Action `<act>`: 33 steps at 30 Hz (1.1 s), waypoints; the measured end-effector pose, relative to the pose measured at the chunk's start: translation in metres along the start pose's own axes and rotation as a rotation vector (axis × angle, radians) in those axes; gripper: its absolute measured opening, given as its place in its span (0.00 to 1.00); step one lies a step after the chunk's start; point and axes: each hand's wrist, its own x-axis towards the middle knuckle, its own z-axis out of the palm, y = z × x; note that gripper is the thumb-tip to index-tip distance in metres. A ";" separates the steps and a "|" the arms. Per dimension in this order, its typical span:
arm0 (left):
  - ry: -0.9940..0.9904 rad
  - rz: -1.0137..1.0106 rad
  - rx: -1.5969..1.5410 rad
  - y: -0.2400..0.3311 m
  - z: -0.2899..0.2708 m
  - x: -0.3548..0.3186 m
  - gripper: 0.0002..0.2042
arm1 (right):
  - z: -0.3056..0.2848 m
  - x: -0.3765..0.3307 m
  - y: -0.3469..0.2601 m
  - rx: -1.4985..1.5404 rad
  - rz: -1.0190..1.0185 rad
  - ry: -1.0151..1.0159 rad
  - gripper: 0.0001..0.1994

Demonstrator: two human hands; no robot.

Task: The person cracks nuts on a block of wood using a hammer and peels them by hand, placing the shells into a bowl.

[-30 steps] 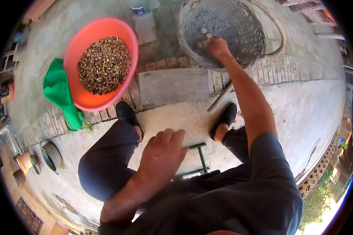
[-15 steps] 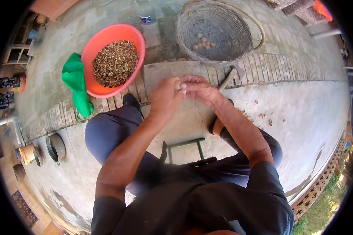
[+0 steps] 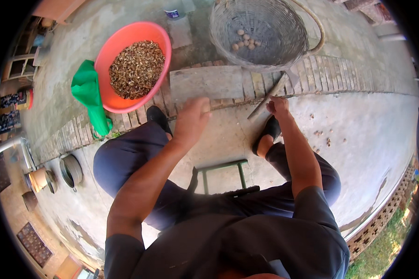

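My left hand point(image 3: 195, 122) is held in a closed fist over the floor between my feet. What its fingers hold, if anything, is hidden. My right hand point(image 3: 278, 107), its fingers curled, hovers above my right shoe, close by the wooden handle of a hammer point(image 3: 268, 96). Whether it touches that handle or holds anything, I cannot tell. The hammer lies slanted, its metal head toward the wicker basket point(image 3: 284, 39). Several walnuts point(image 3: 246, 43) sit in the bottom of the basket. A flat grey slab point(image 3: 207, 83) lies in front of me, beyond my hands.
An orange-red basin point(image 3: 103, 76) heaped with brown shell-like pieces point(image 3: 137, 69) stands at left. A green bag point(image 3: 87, 90) leans beside it. Small fragments point(image 3: 328, 140) litter the concrete at right. Between my legs is a green metal frame point(image 3: 223, 167); pots point(image 3: 71, 171) stand far left.
My hands were together with a small roundish nut between their fingertips. They have since parted: the right moved rightward toward the hammer handle, while the left stayed near the middle.
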 end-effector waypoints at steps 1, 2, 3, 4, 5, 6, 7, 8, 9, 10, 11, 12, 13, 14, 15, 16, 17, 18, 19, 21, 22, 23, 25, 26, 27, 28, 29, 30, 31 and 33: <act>0.006 -0.017 -0.010 -0.002 0.001 0.003 0.17 | 0.003 0.005 0.005 -0.133 -0.005 0.122 0.10; 0.011 -0.033 -0.020 -0.004 0.004 0.007 0.18 | 0.005 0.010 0.009 -0.267 -0.011 0.244 0.11; 0.013 -0.047 -0.033 -0.005 0.008 0.012 0.18 | 0.006 0.015 0.012 -0.275 0.011 0.228 0.12; 0.026 -0.042 -0.042 -0.005 0.013 0.018 0.18 | 0.007 0.020 0.015 -0.283 0.034 0.212 0.12; 0.038 -0.038 -0.051 -0.005 0.019 0.024 0.18 | 0.008 0.025 0.018 -0.289 0.056 0.197 0.13; 0.038 -0.024 -0.071 -0.005 0.028 0.033 0.18 | 0.002 0.035 0.026 -0.205 0.097 0.153 0.13; 0.029 -0.018 -0.070 -0.004 0.036 0.042 0.18 | -0.005 0.047 0.030 -0.118 0.127 0.114 0.13; 0.018 -0.010 -0.070 -0.003 0.044 0.051 0.18 | -0.014 0.057 0.034 -0.030 0.155 0.077 0.13; 0.015 -0.021 -0.057 -0.008 0.051 0.054 0.19 | -0.002 0.060 0.039 0.026 0.187 0.108 0.14; 0.019 -0.017 -0.033 -0.010 0.052 0.056 0.19 | 0.007 0.058 0.039 0.019 0.183 0.083 0.14; 0.021 -0.013 -0.010 -0.013 0.053 0.056 0.19 | 0.013 0.055 0.038 0.011 0.180 0.061 0.14; 0.023 -0.002 0.011 -0.015 0.054 0.059 0.19 | 0.014 0.055 0.036 0.008 0.172 0.041 0.14; 0.022 0.005 0.010 -0.016 0.054 0.061 0.19 | 0.013 0.054 0.034 0.049 0.172 0.019 0.13; 0.021 0.012 0.008 -0.017 0.055 0.062 0.18 | 0.012 0.051 0.033 0.090 0.172 -0.002 0.13; 0.026 0.020 0.005 -0.018 0.054 0.064 0.18 | 0.011 0.049 0.028 0.128 0.167 -0.025 0.12; 0.021 0.025 0.003 -0.018 0.054 0.065 0.18 | 0.010 0.046 0.023 0.191 0.165 -0.080 0.12; 0.017 0.030 0.002 -0.020 0.052 0.065 0.18 | 0.009 0.042 0.019 0.254 0.163 -0.135 0.11; 0.016 0.040 -0.007 -0.020 0.052 0.065 0.18 | 0.005 0.037 0.012 0.313 0.153 -0.186 0.11; 0.027 0.064 0.009 -0.021 0.052 0.066 0.18 | 0.005 0.036 0.004 0.373 0.111 -0.209 0.10; 0.056 0.117 0.035 -0.022 0.052 0.069 0.17 | 0.008 0.037 -0.015 0.487 0.017 -0.253 0.09; 0.043 0.101 0.033 -0.021 0.053 0.069 0.18 | 0.003 0.036 -0.027 0.496 0.029 -0.268 0.08; 0.029 0.087 0.030 -0.020 0.054 0.070 0.18 | -0.004 0.033 -0.039 0.506 0.039 -0.282 0.07; 0.040 0.101 0.028 -0.022 0.056 0.068 0.18 | -0.015 0.024 -0.059 0.523 0.062 -0.316 0.06; 0.060 0.135 0.024 -0.023 0.058 0.068 0.18 | -0.021 0.015 -0.064 0.487 0.043 -0.260 0.05; 0.084 0.165 0.019 -0.025 0.061 0.067 0.17 | -0.025 0.003 -0.068 0.447 0.024 -0.206 0.05; 0.110 0.171 0.059 -0.030 0.059 0.064 0.17 | -0.017 -0.013 -0.071 0.401 0.012 -0.168 0.04; 0.134 0.178 0.097 -0.034 0.058 0.061 0.17 | -0.015 -0.031 -0.074 0.358 -0.051 -0.129 0.05; 0.150 0.191 0.127 -0.035 0.059 0.059 0.17 | -0.018 -0.051 -0.083 0.287 -0.127 -0.073 0.05; 0.137 0.177 0.110 -0.036 0.059 0.058 0.18 | -0.021 -0.068 -0.090 0.219 -0.199 -0.014 0.05; 0.111 0.151 0.074 -0.039 0.061 0.059 0.18 | -0.029 -0.107 -0.106 0.091 -0.341 0.085 0.07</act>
